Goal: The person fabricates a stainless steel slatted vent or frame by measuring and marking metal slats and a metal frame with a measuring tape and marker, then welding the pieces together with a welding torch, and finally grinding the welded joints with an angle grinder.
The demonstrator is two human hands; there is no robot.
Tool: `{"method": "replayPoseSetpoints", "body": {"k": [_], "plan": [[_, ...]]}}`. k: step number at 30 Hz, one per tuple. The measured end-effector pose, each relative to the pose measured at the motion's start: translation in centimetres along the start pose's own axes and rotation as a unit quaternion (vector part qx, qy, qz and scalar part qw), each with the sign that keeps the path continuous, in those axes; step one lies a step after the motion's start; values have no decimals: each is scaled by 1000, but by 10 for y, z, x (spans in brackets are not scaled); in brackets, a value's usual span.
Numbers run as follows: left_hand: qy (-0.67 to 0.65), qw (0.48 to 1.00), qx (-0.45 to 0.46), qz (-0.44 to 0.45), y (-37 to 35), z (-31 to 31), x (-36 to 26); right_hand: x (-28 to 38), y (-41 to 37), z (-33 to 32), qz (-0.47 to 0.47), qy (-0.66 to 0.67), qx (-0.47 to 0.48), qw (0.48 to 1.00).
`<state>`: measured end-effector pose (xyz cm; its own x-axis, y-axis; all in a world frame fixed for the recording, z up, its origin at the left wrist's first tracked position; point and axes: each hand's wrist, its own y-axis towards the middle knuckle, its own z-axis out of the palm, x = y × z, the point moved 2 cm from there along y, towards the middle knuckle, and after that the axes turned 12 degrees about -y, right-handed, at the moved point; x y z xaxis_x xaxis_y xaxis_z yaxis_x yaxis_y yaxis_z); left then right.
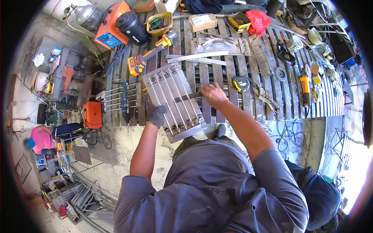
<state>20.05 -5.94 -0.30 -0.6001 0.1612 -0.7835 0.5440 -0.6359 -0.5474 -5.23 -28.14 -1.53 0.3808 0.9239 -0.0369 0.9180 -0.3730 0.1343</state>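
A metal plate (179,90) with several thin rods running lengthwise over it lies tilted at the near edge of the slatted table, partly overhanging. Dark scorch-like marks show at both ends of the rods. My left hand (157,116), in a grey knit glove, is closed on the plate's left edge near its lower corner. On the other side, my bare right hand (213,94) wraps round the end of a dark flat bar (188,97) that reaches across the plate among the rods. The fingertips of the right hand are partly hidden.
Beyond the plate on the slatted table (217,77) lie a yellow angle grinder (155,46), metal strips (198,57) and a tape measure (241,83). A second rod frame (122,97) sits at left, another grinder (305,90) at right. A person in pink (42,139) is far left.
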Motion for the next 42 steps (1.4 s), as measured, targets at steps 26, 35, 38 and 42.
{"method": "replayPoseSetpoints", "body": {"k": [26, 35, 38, 42], "plan": [[-10, 990, 126, 70, -45, 81, -206, -19, -3, -221, 250, 459, -83, 849], [123, 903, 369, 182, -105, 180, -254, -8, 23, -303, 255, 799, -92, 537], [260, 879, 356, 182, -135, 197, -270, 2, 7, -314, 279, 790, -165, 521], [213, 863, 414, 196, -161, 227, -273, 3, -17, -316, 258, 792, -199, 516]]}}
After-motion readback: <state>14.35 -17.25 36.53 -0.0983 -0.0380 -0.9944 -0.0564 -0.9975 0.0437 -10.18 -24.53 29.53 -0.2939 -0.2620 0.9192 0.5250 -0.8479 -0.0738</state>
